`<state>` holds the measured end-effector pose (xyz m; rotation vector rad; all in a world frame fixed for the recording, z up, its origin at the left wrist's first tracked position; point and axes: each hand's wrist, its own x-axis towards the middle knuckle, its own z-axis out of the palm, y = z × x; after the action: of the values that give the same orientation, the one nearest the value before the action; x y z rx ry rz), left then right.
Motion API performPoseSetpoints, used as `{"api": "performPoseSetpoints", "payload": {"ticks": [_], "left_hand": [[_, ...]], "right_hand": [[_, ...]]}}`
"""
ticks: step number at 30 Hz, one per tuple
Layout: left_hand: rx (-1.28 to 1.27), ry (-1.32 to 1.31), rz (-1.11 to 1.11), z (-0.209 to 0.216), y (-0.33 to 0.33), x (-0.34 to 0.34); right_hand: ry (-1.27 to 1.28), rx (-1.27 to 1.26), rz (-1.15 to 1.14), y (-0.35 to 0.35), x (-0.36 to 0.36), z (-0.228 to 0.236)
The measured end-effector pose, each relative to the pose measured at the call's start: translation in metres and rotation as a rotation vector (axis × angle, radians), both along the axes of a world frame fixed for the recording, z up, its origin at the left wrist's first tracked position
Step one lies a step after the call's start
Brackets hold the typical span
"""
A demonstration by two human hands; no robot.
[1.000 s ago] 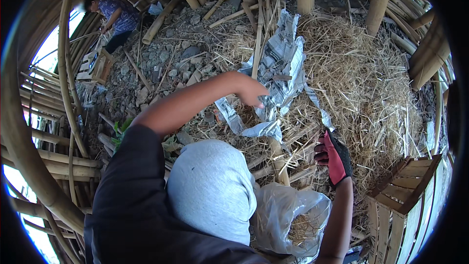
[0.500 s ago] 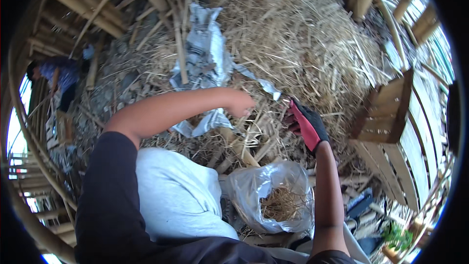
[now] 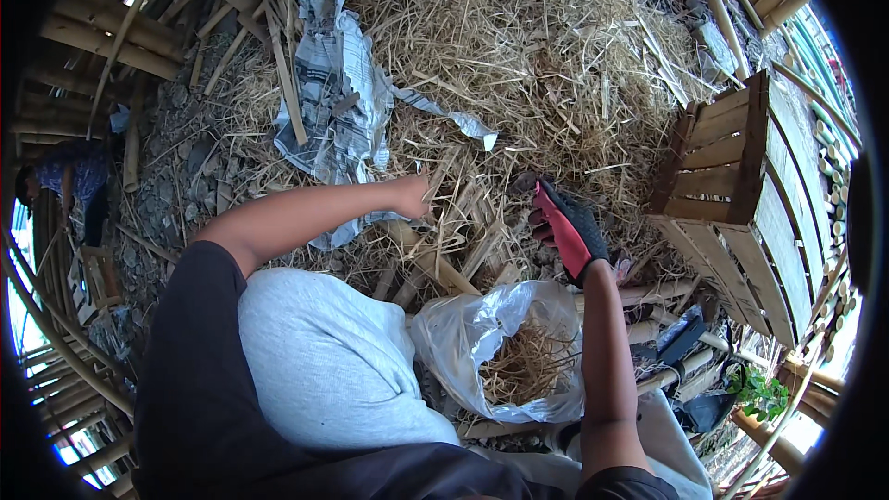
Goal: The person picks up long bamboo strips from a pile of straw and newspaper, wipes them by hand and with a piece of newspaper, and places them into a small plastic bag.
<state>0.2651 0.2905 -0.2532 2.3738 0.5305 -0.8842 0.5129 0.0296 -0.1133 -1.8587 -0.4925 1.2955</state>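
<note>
My bare left hand (image 3: 414,196) is closed over the straw, its fingers curled in. A pale flat stalk shows beside its fingertips; whether the hand grips it is unclear. To the right, my right hand (image 3: 567,230) wears a pink and black glove. Its fingers are bent, and a small dark clump (image 3: 525,183), of a kind I cannot make out, sits at its thumb and fingertips. Dry straw (image 3: 519,65) is heaped beyond both hands. In front of me, a clear plastic bag (image 3: 444,324) stands with its mouth open, holding brown dry straw (image 3: 525,361).
Crumpled printed paper (image 3: 347,83) lies left of the straw, with a torn strip (image 3: 463,123) trailing right. A slatted wooden crate (image 3: 722,208) stands at right. Bamboo poles (image 3: 116,42) frame the space. A person (image 3: 79,176) is at far left, and a green plant (image 3: 759,392) at lower right.
The view has shifted, so the straw and paper appear farther up and left. Against the straw, both hands have come slightly nearer to me. The dark clump now shows at the right fingertips.
</note>
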Motion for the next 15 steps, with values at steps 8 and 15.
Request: {"api": "performPoseSetpoints", "payload": {"ticks": [8, 15], "left_hand": [[0.102, -0.139, 0.324, -0.006, -0.014, -0.013], [0.331, -0.119, 0.341, 0.014, -0.035, 0.007]], "right_hand": [[-0.032, 0.007, 0.069, -0.002, -0.013, 0.000], [-0.094, -0.010, 0.126, -0.005, -0.007, -0.003]]}}
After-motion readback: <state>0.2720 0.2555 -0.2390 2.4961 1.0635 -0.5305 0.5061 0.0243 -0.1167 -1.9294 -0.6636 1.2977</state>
